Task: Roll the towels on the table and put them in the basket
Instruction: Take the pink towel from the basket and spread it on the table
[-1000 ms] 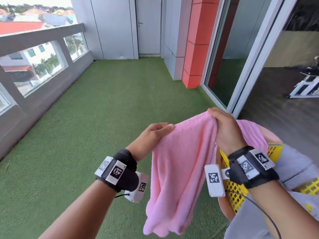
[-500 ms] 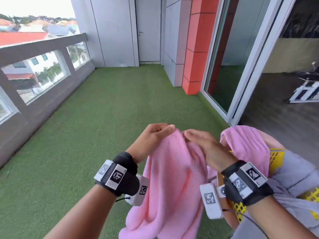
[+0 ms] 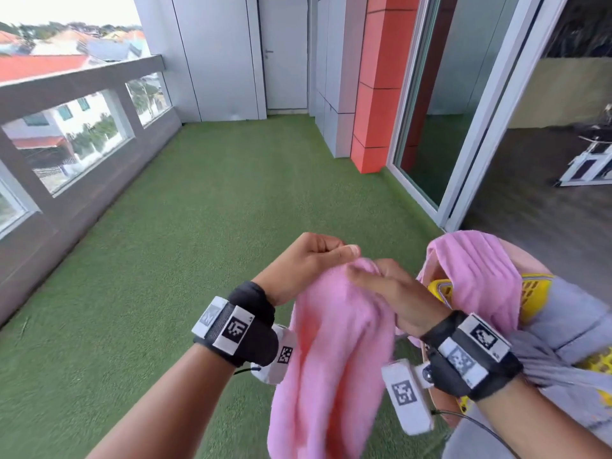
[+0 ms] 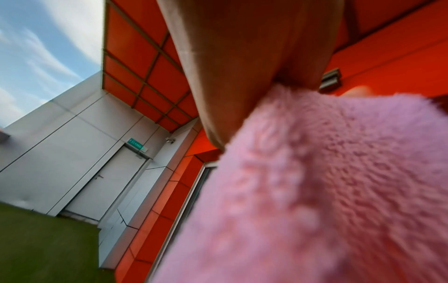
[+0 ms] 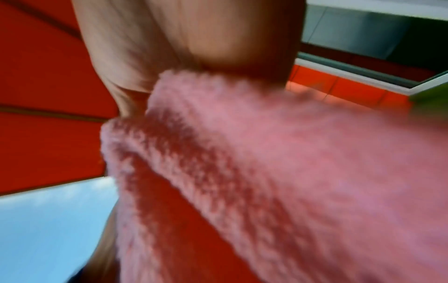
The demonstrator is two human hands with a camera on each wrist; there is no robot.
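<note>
A pink towel (image 3: 334,352) hangs in the air in front of me, its top edge gathered between both hands. My left hand (image 3: 314,260) pinches the upper left of the towel (image 4: 327,181) with curled fingers. My right hand (image 3: 387,293) grips the top edge right beside it, and the cloth (image 5: 278,162) drapes down from its fingers. A second pink towel (image 3: 477,276) lies draped over a yellow mesh basket (image 3: 536,293) at the right, with grey towels (image 3: 573,319) heaped on it too.
Green artificial turf (image 3: 198,243) covers the balcony floor ahead. A grey parapet with windows (image 3: 66,134) runs along the left, a white door (image 3: 284,54) stands at the far end, an orange-red pillar (image 3: 377,94) and a sliding glass door (image 3: 463,104) line the right.
My right hand has travelled left along the towel's top edge until it meets my left hand. The towel has bunched up and both hands sit lower in the head view.
</note>
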